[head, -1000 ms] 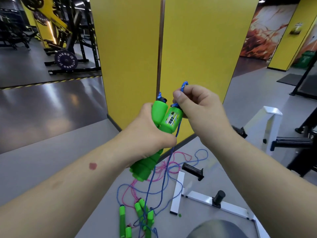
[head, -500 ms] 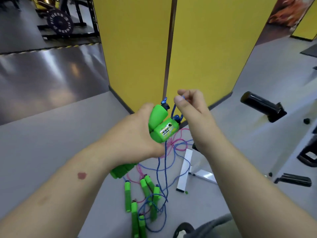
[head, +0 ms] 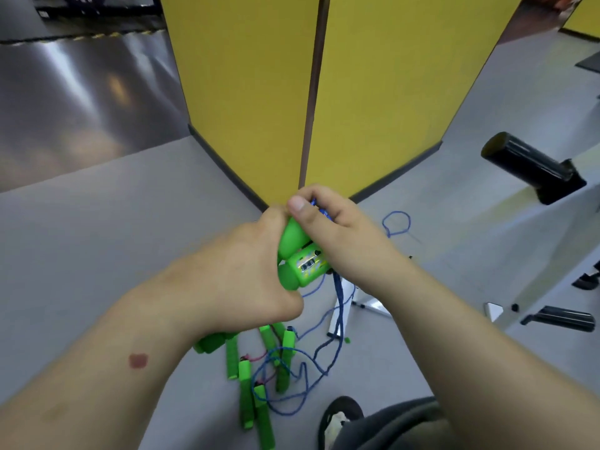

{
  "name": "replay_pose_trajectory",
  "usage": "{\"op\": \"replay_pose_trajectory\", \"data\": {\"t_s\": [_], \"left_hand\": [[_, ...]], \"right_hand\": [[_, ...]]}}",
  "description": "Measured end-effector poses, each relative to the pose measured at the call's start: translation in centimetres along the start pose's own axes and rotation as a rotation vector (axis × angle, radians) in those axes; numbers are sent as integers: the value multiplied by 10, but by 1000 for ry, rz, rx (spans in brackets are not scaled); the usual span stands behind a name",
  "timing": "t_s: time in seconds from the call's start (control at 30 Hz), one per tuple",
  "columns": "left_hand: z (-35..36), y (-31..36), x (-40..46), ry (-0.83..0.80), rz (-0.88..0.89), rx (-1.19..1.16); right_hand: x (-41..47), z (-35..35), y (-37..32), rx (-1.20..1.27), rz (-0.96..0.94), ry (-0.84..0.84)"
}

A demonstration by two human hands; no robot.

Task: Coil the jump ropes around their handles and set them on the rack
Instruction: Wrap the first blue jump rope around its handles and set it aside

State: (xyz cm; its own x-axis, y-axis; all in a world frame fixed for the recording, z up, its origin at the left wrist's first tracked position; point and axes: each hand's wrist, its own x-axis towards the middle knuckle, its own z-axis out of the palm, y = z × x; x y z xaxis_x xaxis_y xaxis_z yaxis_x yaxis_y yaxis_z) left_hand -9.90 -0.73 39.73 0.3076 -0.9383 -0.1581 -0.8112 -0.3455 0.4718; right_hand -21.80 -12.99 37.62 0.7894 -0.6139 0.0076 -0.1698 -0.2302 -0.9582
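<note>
My left hand (head: 246,274) grips two green jump-rope handles (head: 293,254) held side by side; one carries a small counter display. My right hand (head: 334,232) pinches the blue rope (head: 338,303) at the tops of the handles, fingers curled over them. The blue rope hangs from the handles down to the floor. Below my hands, several more green handles (head: 259,375) lie on the grey floor in a tangle of blue and pink rope. The white rack (head: 493,306) with black pegs stands at the right.
A yellow pillar (head: 311,92) rises straight ahead. A thick black peg (head: 529,167) and a thinner one (head: 561,318) stick out from the rack on the right. My shoe (head: 341,417) and trouser leg show at the bottom. A blue rope loop (head: 396,224) lies by the pillar.
The view has tilted further down towards the floor. My right hand has come down from above the handles and closed over their tops with the blue rope.
</note>
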Motion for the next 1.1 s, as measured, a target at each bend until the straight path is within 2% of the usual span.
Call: {"op": "replay_pose_trajectory", "data": {"t_s": [0.2,0.43,0.57,0.63,0.73,0.77,0.8,0.87,0.9,0.97,1.03,1.1], "left_hand": [[10,-7,-7,107,13,105],[-2,-17,-15,101,-10,163],[-2,-15,-17,86,40,143],[-5,-16,-18,33,57,10],[-16,-17,-18,-87,64,-481],[-18,-19,-17,-90,37,-671],[-19,-21,-15,-70,-27,-845],[-19,-28,-8,22,-206,-1078],[-16,-31,-4,81,-292,-1022],[-7,-39,2,121,-418,-572],[2,-37,2,79,-400,-127],[8,-29,-1,-22,-294,105]], "right_hand": [[1,-3,7,-43,-5,186],[-2,-18,6,107,92,-9],[-1,-22,6,93,97,59],[1,-21,3,196,154,100],[0,-25,-2,375,230,89],[-2,-27,-2,284,210,73],[-5,-29,-2,68,158,58],[-14,-28,-8,-537,68,-25],[-17,-26,-11,-782,59,-102],[-24,-16,-23,-1052,11,-237],[-28,-9,-43,-1119,-71,-316],[-27,-12,-56,-1063,-88,-359]]}}
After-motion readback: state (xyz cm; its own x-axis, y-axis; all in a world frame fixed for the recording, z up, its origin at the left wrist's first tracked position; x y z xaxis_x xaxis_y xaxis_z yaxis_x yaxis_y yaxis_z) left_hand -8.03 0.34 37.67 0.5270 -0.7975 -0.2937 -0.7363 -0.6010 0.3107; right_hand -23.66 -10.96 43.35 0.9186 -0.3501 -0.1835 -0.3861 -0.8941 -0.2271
